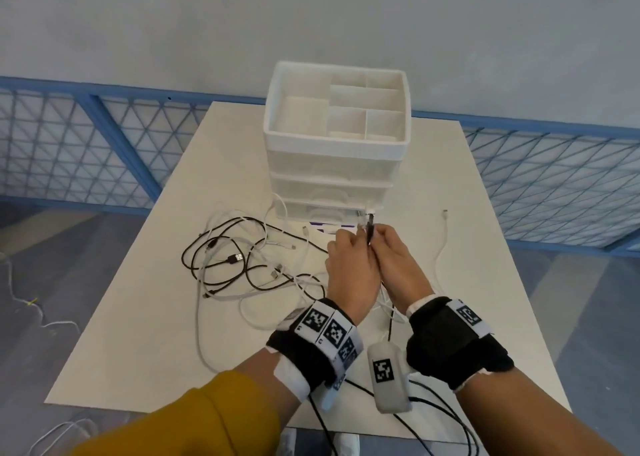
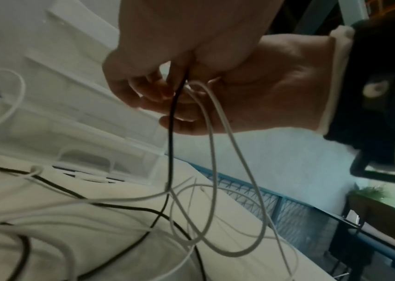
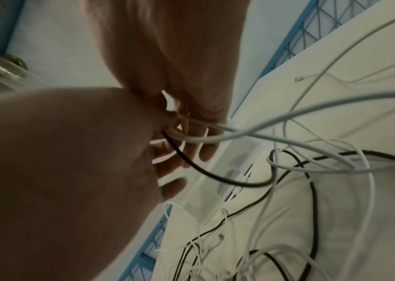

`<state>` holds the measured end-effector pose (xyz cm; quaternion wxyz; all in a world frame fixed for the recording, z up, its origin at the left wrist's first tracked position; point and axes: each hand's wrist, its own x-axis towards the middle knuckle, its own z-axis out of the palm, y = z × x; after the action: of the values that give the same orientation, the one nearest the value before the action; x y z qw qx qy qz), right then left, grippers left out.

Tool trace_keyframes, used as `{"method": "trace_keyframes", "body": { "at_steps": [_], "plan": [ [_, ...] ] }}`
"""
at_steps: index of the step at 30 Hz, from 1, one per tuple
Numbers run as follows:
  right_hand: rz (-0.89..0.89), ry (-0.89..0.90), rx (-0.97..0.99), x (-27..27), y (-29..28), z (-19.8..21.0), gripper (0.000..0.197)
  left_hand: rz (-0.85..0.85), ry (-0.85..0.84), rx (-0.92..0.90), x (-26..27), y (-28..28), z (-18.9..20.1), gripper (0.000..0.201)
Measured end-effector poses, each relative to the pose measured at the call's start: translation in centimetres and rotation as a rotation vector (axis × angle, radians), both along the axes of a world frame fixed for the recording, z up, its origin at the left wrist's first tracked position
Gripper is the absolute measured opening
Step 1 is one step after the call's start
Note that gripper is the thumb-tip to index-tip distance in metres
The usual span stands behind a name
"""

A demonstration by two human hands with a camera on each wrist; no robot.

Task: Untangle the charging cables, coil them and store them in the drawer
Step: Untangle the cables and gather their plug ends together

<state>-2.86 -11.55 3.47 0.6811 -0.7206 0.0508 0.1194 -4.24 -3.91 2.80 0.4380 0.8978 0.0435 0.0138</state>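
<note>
Above the counter (image 1: 145, 334), by the white drawers (image 1: 332, 178), my left hand (image 1: 349, 272) and right hand (image 1: 398, 265) both pinch the black cable (image 2: 171, 133) and white cables (image 2: 227, 133) tight.

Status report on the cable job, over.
Left hand and right hand both pinch raised cable ends. Tangle on table, uncoiled. Drawers shut.

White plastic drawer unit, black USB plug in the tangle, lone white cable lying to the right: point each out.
White plastic drawer unit (image 1: 334, 165): head view, front wall.
Black USB plug (image 1: 236, 258): head view, plug body.
Lone white cable (image 1: 440, 248): head view, mid-length.
</note>
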Motion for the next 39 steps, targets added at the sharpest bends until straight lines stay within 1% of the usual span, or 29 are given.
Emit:
{"method": "trace_keyframes", "body": {
  "at_steps": [2,4,5,6,8,10,11,13,14,15,17,18,20,22,24,26,27,28,30,32,34,36,38,39],
  "plan": [
    [0.016,0.058,0.044,0.3,0.0,0.0,0.021,-0.006,0.04,0.257,-0.1,0.7,0.0,0.04],
    [0.072,0.145,0.156,0.4,0.1,0.2,0.027,-0.001,0.08,0.36,0.0,1.4,-0.2,0.041],
    [0.115,0.169,0.157,0.5,0.1,0.2,0.029,-0.007,0.107,0.372,0.0,1.7,-0.5,0.041],
    [0.151,0.174,0.12,0.5,0.1,0.1,0.029,-0.033,0.118,0.377,0.0,1.9,-0.7,0.04],
    [0.162,0.186,0.055,0.8,-0.2,-0.2,0.026,-0.172,0.112,0.382,-0.3,2.0,-1.0,0.044],
    [0.145,0.218,0.057,1.1,-0.6,-0.3,0.024,-0.304,0.067,0.297,-0.6,2.6,-1.1,0.046],
    [0.134,0.231,0.07,1.2,-0.8,-0.3,0.022,-0.332,0.05,0.224,-0.7,3.4,-1.3,0.044],
    [0.08,0.237,0.105,1.5,-1.2,-0.1,0.016,-0.274,0.054,0.078,-0.5,6.1,-2.2,0.044],
    [0.06,0.23,0.111,1.6,-1.4,0.0,0.013,-0.226,0.091,0.062,-0.3,7.9,-2.9,0.044],
    [0.055,0.22,0.1,1.7,-1.6,0.0,0.012,-0.195,0.159,0.122,0.0,9.9,-3.8,0.041],
    [0.078,0.202,0.042,1.6,-1.7,-0.1,0.012,-0.169,0.287,0.307,0.6,14.0,-5.7,0.028],
    [0.085,0.199,0.011,1.6,-1.6,-0.2,0.013,-0.17,0.298,0.358,1.0,15.7,-6.5,0.026],
    [0.075,0.196,-0.03,1.5,-1.1,-0.4,0.018,-0.219,0.279,0.417,1.7,17.8,-8.0,0.034],
    [0.077,0.182,-0.065,1.4,-0.4,-0.6,0.024,-0.293,0.276,0.496,2.3,18.5,-9.0,0.042],
    [0.093,0.16,-0.117,1.4,0.1,-0.9,0.029,-0.297,0.242,0.538,2.8,18.6,-9.4,0.039],
    [0.14,0.136,-0.22,1.5,0.4,-1.3,0.033,-0.307,0.176,0.582,3.0,18.4,-9.5,0.035],
    [0.176,0.117,-0.296,1.7,0.7,-1.6,0.031,-0.325,0.155,0.606,3.0,18.3,-9.5,0.034],
    [0.21,0.084,-0.378,1.8,1.1,-1.9,0.024,-0.34,0.148,0.617,3.1,18.3,-9.6,0.033],
    [0.258,0.02,-0.547,2.1,2.2,-2.7,0.006,-0.329,0.118,0.57,3.2,18.2,-9.8,0.024],
    [0.282,0.001,-0.718,2.3,3.2,-3.8,0.012,-0.293,0.064,0.468,3.5,18.3,-9.7,0.016],
    [0.329,0.043,-0.846,2.5,4.2,-5.0,0.016,-0.213,-0.009,0.347,3.8,18.2,-9.0,0.014],
    [0.405,0.101,-0.957,2.6,5.0,-5.9,0.015,-0.092,-0.079,0.151,4.1,18.1,-7.6,0.014],
    [0.479,0.134,-1.067,2.7,5.5,-6.6,0.026,0.031,-0.106,-0.053,4.2,18.0,-6.0,0.011],
    [0.486,0.134,-1.107,2.7,5.6,-6.9,0.029,0.071,-0.111,-0.118,4.3,18.1,-5.2,0.01]
  ]
}}
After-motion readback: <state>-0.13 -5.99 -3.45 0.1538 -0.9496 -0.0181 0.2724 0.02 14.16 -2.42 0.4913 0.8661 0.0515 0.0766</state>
